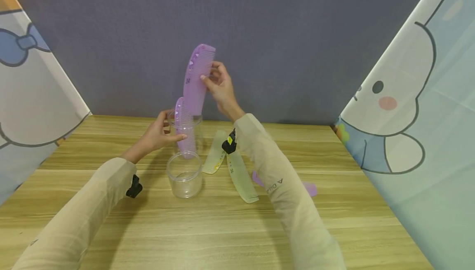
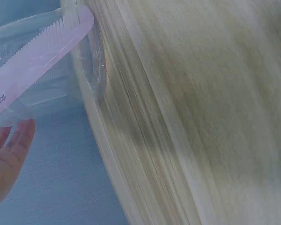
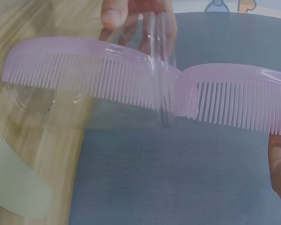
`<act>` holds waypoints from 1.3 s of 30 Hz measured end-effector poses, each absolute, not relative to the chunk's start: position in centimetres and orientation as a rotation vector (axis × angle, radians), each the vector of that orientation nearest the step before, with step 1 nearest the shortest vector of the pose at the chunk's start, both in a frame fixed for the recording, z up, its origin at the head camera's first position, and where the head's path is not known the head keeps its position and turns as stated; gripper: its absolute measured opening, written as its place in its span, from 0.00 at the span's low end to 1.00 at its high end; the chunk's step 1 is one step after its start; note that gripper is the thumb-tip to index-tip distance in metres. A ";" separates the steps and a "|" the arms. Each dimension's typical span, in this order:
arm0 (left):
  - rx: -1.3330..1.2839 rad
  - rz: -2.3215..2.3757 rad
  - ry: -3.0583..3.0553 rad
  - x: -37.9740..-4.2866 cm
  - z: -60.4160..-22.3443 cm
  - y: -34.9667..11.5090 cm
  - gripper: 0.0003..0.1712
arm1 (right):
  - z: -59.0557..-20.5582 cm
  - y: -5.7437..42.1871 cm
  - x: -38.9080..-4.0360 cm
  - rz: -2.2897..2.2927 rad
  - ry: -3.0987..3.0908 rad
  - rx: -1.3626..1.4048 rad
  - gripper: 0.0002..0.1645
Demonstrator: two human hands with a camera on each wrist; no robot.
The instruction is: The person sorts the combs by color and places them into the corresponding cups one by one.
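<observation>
A tall clear plastic jar (image 1: 198, 135) stands on the table with a purple comb (image 1: 182, 115) upright inside it. My left hand (image 1: 156, 136) holds this jar at its left side, the thumb across the front. Above the jar, my right hand (image 1: 222, 90) pinches a second purple comb (image 1: 193, 82) by its toothed side, thumb in front. The held comb is nearly upright, its lower end at the jar's mouth. In the right wrist view that lower end meets the top of the comb in the jar (image 3: 75, 44).
A shorter clear jar (image 1: 185, 185) stands in front of the tall one. Two pale green combs (image 1: 214, 154) lie to the right, partly behind a black wrist camera (image 1: 229, 143). Another purple comb (image 1: 309, 188) lies partly under the right sleeve. A grey wall rises behind the table.
</observation>
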State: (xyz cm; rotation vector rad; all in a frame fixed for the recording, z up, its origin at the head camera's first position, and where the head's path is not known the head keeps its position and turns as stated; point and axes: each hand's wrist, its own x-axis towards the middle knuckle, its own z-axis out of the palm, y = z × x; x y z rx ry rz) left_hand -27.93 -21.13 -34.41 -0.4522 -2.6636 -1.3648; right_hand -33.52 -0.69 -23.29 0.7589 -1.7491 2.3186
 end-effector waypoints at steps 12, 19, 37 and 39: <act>-0.462 -1.353 -2.652 -28.1 -34.6 -21.1 0.56 | -25.8 -2.0 -33.1 2.239 -1.886 0.754 0.21; -0.471 -1.340 -2.644 -28.2 -34.7 -21.1 0.56 | -27.6 -2.2 -33.0 2.163 -1.972 0.758 0.21; -0.476 -1.365 -2.624 -28.1 -34.7 -21.0 0.55 | -27.6 -2.1 -30.2 2.095 -2.063 0.730 0.20; -0.476 -1.369 -2.625 -28.0 -34.6 -21.0 0.55 | -27.7 -2.1 -30.2 2.098 -2.057 0.723 0.21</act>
